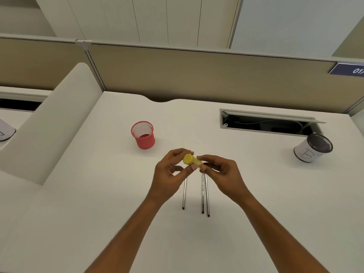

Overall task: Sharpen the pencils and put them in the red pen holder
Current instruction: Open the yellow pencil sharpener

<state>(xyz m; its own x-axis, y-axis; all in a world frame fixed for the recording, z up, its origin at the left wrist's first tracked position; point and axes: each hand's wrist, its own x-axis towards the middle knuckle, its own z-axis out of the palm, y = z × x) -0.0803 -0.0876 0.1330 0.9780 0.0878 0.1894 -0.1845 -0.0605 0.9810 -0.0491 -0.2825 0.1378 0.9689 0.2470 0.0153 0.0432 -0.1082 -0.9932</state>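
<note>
Both hands hold a small yellow sharpener [190, 160] above the middle of the white desk [98, 194]. My left hand [171, 172] pinches its round cap end; my right hand [220, 170] grips the other end. Three silver-grey pencils [202, 194] lie side by side on the desk just below my hands, their far ends hidden under my fingers. One pencil [184, 194] lies a little apart on the left. The red mesh pen holder [143, 134] stands upright and looks empty, to the far left of my hands.
A black mesh holder wrapped in white paper marked "B" [312, 147] stands at the far right. An open cable slot [266, 123] is cut into the desk behind it. A white side panel [49, 125] rises on the left, a beige partition [197, 75] at the back.
</note>
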